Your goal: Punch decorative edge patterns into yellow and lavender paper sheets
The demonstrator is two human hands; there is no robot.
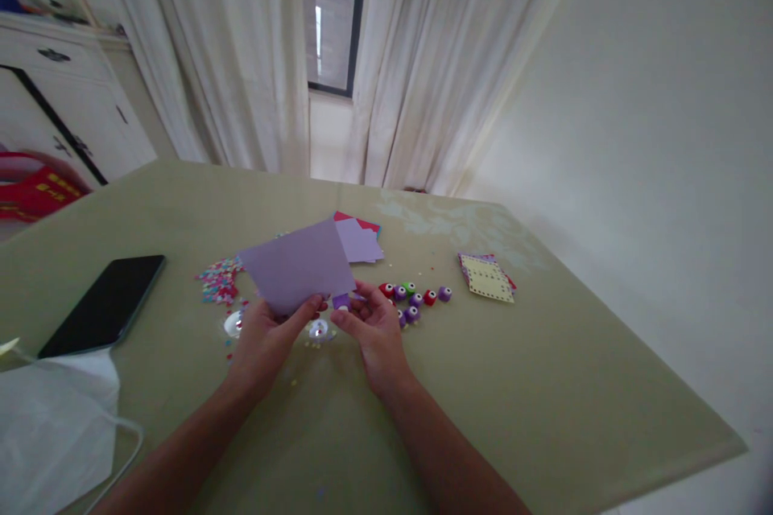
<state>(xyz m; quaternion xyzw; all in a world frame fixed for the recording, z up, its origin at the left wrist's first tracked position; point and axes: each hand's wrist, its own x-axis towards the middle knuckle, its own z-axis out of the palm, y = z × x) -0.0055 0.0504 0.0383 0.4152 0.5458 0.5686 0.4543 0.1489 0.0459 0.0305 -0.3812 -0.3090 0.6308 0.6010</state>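
Observation:
My left hand (266, 342) grips a light purple sheet of paper (302, 261) by its lower edge and holds it tilted above the table. In my right hand (378, 334) is a small purple craft punch (341, 302), at the sheet's lower right corner. Whether the corner sits in the punch's slot I cannot tell. Below my hands lie a small round white dish (318, 330) and another white dish (233, 324), partly behind my left hand. Several red, purple and green punches (415, 299) stand just right of my right hand.
Colourful paper bits (221, 280) are scattered left of the sheet. Behind it lies a stack of purple paper (361, 241). Punched cards (488, 278) are at the right. On the left are a black phone (105, 304) and a white plastic bag (57, 426) on the green table (543, 386).

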